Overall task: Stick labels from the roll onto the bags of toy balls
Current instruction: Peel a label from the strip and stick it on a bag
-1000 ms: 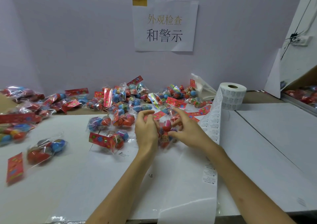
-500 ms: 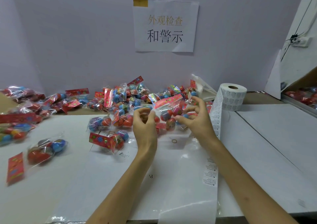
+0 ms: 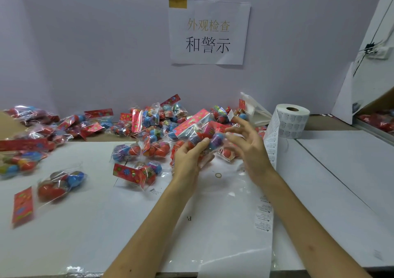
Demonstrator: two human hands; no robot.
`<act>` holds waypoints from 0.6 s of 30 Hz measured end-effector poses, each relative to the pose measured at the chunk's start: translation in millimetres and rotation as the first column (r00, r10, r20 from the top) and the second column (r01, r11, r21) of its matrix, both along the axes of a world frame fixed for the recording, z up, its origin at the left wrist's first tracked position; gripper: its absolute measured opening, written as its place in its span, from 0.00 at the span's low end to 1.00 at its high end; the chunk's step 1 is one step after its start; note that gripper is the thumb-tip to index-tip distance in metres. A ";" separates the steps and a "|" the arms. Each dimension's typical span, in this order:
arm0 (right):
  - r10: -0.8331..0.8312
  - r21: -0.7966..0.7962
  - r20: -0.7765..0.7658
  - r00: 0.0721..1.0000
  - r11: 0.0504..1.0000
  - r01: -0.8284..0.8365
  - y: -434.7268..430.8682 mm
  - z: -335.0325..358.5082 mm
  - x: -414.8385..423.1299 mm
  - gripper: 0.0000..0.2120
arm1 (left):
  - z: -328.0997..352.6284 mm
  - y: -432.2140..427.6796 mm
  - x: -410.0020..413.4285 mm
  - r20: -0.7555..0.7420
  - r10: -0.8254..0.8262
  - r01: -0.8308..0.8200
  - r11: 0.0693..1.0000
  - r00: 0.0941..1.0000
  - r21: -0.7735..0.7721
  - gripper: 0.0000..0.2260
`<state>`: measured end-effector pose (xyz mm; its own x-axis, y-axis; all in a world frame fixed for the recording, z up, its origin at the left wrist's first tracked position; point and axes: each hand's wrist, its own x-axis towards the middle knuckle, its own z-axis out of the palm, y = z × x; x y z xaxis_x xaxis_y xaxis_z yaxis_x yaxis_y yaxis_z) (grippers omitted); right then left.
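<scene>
My left hand [image 3: 187, 160] gripped one bag [image 3: 204, 128]; my right hand [image 3: 253, 150] was spread loose beside it, one label roll [image 3: 293, 121] to its right. The single sign [image 3: 209, 31] beyond read "外观检查 和警示".

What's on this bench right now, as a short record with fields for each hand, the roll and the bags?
left hand: grips a bag of toy balls, held up
right hand: fingers spread beside it, small white label at a fingertip
label roll: upright at right, strip trailing toward the near edge
other bags: heaped behind and left of the hands
</scene>
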<state>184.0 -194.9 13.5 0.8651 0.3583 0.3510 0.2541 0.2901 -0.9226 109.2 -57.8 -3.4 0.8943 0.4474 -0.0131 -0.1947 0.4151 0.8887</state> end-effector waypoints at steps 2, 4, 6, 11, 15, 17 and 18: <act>0.002 0.021 -0.022 1.000 1.000 -0.002 -2.6 3.1 0.2 0.20 | 0.9 1.8 0.4 -0.019 0.044 -0.044 0.999 0.999 -0.027 0.09; 0.042 0.038 -0.056 0.998 0.998 -0.040 -5.0 5.3 -0.2 0.15 | 2.0 2.8 0.7 -0.028 0.086 -0.087 0.995 0.996 -0.054 0.12; 0.123 0.066 -0.104 0.987 0.991 -0.116 -5.2 6.9 -2.5 0.13 | 4.5 2.9 -1.1 -0.029 0.119 -0.121 0.989 0.993 -0.081 0.15; 0.309 0.115 -0.226 0.924 0.950 -0.290 -1.8 11.0 -12.6 0.14 | 7.5 4.0 -4.5 -0.039 0.175 -0.178 0.977 0.984 -0.117 0.09; 0.365 0.103 -0.263 0.893 0.931 -0.351 -1.3 10.3 -13.8 0.15 | 8.6 3.5 -6.8 -0.045 0.169 -0.173 0.979 0.985 -0.112 0.12; 0.374 0.083 -0.265 0.889 0.927 -0.365 -0.4 10.3 -14.5 0.16 | 8.4 3.3 -7.3 -0.037 0.163 -0.166 0.980 0.986 -0.105 0.14; 0.371 0.065 -0.264 0.890 0.928 -0.367 0.1 10.2 -15.0 0.16 | 8.3 3.3 -7.1 -0.030 0.163 -0.165 0.980 0.986 -0.106 0.14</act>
<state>169.1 -194.8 23.8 0.7332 0.6669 0.1330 -0.1284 0.3278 -0.9360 102.1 -54.5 4.9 0.8077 0.5831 -0.0874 -0.2500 0.4728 0.8450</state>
